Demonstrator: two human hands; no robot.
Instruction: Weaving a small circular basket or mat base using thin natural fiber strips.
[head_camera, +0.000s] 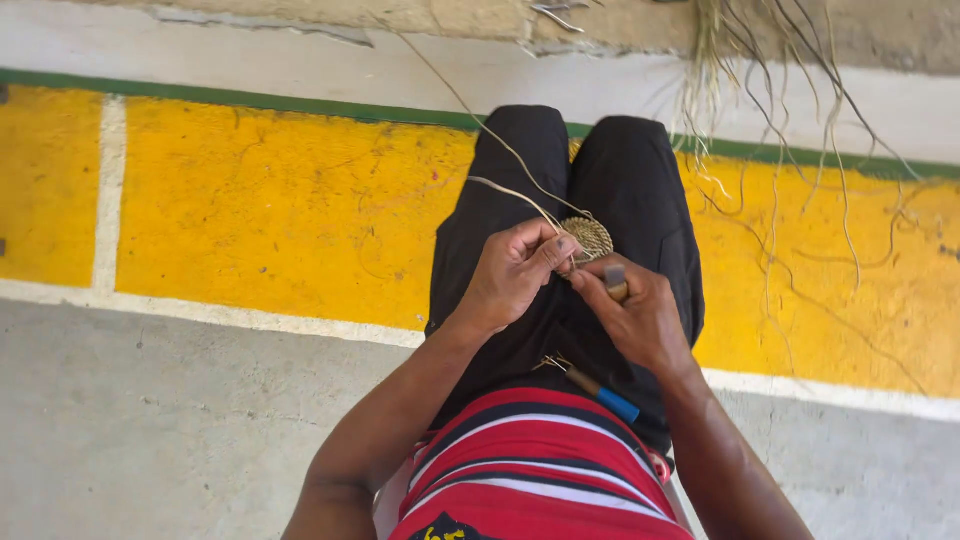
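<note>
Seen from above, a seated person in black trousers works over their lap. The left hand (512, 272) pinches the edge of a small round coiled woven disc (588, 236) of pale fibre. The right hand (640, 318), touching it, grips a short wooden-handled tool (615, 282). Long fibre strands (500, 140) trail upward toward the far wall. A blue-tipped tool (605, 395) lies on the lap near the striped shirt.

I see a small round woven disc (588, 236), a tight coil of pale straw-coloured fibre, held above the lap of dark trousers, near the knees. Its lower left edge is pinched by fingertips, the rest tilted up toward me. A long thin fibre strand (478, 122) runs from it up and left. A short brown-handled tool (616, 283) stands just below the disc.
</note>
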